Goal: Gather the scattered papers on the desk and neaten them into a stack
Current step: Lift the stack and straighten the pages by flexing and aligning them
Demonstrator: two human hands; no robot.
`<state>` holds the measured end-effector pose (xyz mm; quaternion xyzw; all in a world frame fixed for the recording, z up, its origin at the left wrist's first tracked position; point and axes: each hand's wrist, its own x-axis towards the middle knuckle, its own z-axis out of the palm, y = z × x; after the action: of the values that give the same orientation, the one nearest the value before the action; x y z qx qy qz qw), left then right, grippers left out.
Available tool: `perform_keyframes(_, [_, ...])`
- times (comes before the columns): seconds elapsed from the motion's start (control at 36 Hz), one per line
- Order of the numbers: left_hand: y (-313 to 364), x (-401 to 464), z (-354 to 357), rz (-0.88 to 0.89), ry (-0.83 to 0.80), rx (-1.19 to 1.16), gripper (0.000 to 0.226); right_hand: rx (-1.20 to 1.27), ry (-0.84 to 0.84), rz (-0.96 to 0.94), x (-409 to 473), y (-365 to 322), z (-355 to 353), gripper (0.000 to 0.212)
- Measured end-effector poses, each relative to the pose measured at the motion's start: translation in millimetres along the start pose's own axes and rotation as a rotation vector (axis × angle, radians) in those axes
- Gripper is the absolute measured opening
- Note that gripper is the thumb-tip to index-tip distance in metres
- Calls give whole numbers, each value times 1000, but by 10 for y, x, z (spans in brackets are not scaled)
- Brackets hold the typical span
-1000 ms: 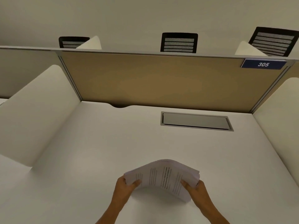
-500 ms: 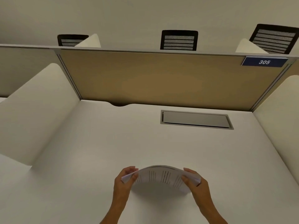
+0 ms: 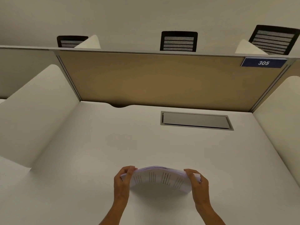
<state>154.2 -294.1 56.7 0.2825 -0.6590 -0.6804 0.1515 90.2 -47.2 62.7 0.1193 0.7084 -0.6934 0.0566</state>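
Note:
A bundle of white printed papers (image 3: 159, 179) stands on its lower edge on the white desk (image 3: 97, 143), near the front middle, bowed into an arch toward me. My left hand (image 3: 122, 182) grips the bundle's left end, fingers curled over the top edge. My right hand (image 3: 197, 184) grips the right end the same way. The sheets' top edges lie close together, with a few slightly offset. I see no loose sheets elsewhere on the desk.
A grey cable hatch (image 3: 195, 120) is set into the desk at the back right. A tan partition (image 3: 154, 80) with a blue "305" sign (image 3: 263, 62) closes the back. White side dividers (image 3: 32, 111) flank the desk. Black chair backs (image 3: 178, 41) show beyond.
The bundle has tipped from a slanted, face-up hold to standing more upright on the desk. Both hands have shifted from under the ends to over the top edge.

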Motion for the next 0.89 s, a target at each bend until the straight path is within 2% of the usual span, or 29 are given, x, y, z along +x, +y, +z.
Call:
perform_keyframes(0.11, [17,5,10,-4,14,0,44,0,-4,15,-4,-3,-34,9])
perform_keyframes(0.19, [30,-6,15,-7,20,-1,43,-11,-19,3,-56,-37,-38,25])
perform_keyframes(0.22, [35,-9,15,-9,20,1,43,-19,-28,3,-63,-31,-42,24])
perform_keyframes(0.28, [32,-4,4,-10,19,9,43,-22,-58,-1,-72,-21,-51,9])
perform_keyframes(0.39, [51,-13,-3,-4,18,7,43,-5,-80,-29,-74,-5,-53,9])
perform_keyframes(0.47, [53,-19,-9,-14,13,15,39,-7,-78,-54,-64,25,-58,45])
perform_keyframes(0.56, [25,-26,-55,-21,-14,39,47,-30,-91,-81,-59,91,-98,57])
perform_keyframes(0.61, [10,-43,-104,-26,-59,65,52,-83,-115,-97,-55,143,-140,75])
perform_keyframes(0.67, [-22,-55,-136,-41,-118,124,40,-148,-155,-83,-31,234,-201,85])
perform_keyframes(0.72, [-88,-41,-160,-59,-152,188,25,-217,-167,-58,-11,321,-239,74])
perform_keyframes(0.78, [-142,-32,-187,-61,-172,266,20,-274,-164,-25,-5,355,-256,54])
perform_keyframes(0.83, [-148,-43,-199,-68,-177,313,20,-301,-139,22,-19,313,-236,29])
perform_keyframes(0.89, [-140,-47,-200,-68,-170,315,24,-313,-113,72,-33,247,-222,19])
